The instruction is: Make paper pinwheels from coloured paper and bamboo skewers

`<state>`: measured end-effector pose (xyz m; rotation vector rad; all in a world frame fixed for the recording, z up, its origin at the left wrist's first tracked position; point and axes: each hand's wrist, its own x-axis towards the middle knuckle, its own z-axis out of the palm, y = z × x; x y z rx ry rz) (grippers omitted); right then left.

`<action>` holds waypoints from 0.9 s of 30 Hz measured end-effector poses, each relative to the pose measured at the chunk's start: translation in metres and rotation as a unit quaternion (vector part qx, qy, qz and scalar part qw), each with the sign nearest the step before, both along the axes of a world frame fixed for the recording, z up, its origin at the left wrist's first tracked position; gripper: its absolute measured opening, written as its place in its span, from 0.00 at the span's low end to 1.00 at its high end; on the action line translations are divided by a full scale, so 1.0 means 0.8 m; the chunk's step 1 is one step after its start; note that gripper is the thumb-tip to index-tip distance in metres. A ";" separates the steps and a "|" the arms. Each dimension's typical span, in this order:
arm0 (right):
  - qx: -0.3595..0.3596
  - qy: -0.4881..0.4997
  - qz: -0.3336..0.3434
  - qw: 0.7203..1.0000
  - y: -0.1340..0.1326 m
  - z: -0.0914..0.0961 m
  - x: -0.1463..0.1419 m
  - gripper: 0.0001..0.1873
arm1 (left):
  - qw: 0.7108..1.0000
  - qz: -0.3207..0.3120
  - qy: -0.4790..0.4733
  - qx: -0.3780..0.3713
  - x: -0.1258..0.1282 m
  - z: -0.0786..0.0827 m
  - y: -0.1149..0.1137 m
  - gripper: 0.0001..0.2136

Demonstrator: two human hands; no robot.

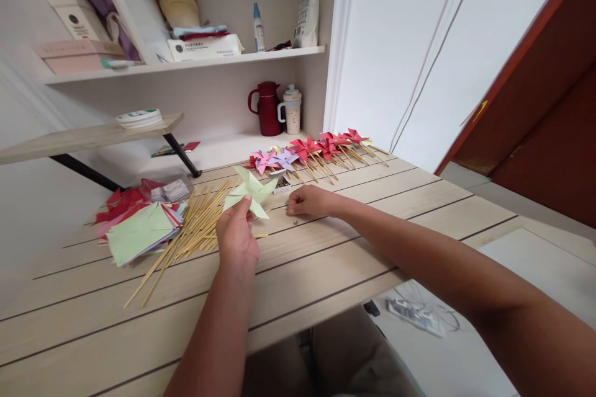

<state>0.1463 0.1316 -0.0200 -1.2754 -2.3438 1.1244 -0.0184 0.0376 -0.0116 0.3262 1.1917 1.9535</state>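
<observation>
Head view: our left fingers grasp a green pinwheel; whether our curled right fingers hold anything, we cannot tell.

White shelving adjoins a pale wall beside reddish-brown woodwork.

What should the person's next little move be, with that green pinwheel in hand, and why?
Perhaps the right hand should pick up the small shiny piece: it lies loose on the table close by, while the left hand holds the green pinwheel. I can't tell whether the right hand holds anything.
</observation>
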 end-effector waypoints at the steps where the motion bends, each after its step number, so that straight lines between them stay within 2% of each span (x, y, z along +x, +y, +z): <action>1: -0.015 0.035 -0.004 0.999 -0.002 -0.004 0.004 0.05 | 1.000 -0.001 0.000 0.000 0.000 0.000 0.000 0.06; 6: -0.067 0.138 0.014 0.988 -0.014 -0.022 0.023 0.07 | 1.000 -0.008 -0.007 0.002 0.001 0.001 -0.001 0.04; 11: -0.034 0.158 0.001 0.987 -0.018 -0.031 0.026 0.08 | 1.000 -0.011 -0.010 0.002 0.001 0.002 -0.002 0.03; 17: -0.044 0.179 0.003 0.983 -0.012 -0.036 0.028 0.06 | 1.000 -0.015 -0.014 0.004 0.002 0.001 -0.001 0.03; 27: -0.043 0.196 0.016 0.979 -0.007 -0.044 0.026 0.09 | 0.999 -0.028 -0.041 0.010 0.003 0.004 -0.003 0.05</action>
